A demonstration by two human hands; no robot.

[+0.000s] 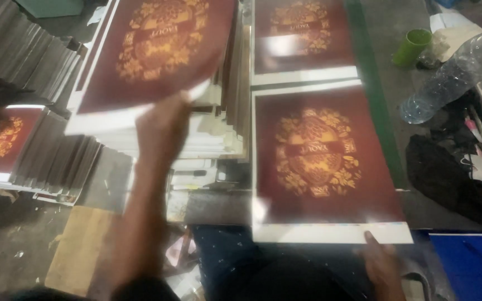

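My left hand is raised and grips the lower edge of a dark red printed sheet with a gold ornament, held tilted over a tall stack of the same sheets. My right hand rests at the near white margin of another dark red sheet lying flat on the work surface, thumb on its edge. A third sheet of the same kind lies beyond it.
A grey stack of sheets stands at the far left, with one red sheet on a lower pile. A green cup, a clear plastic bottle and a black cloth sit at the right. A blue panel is at the near right.
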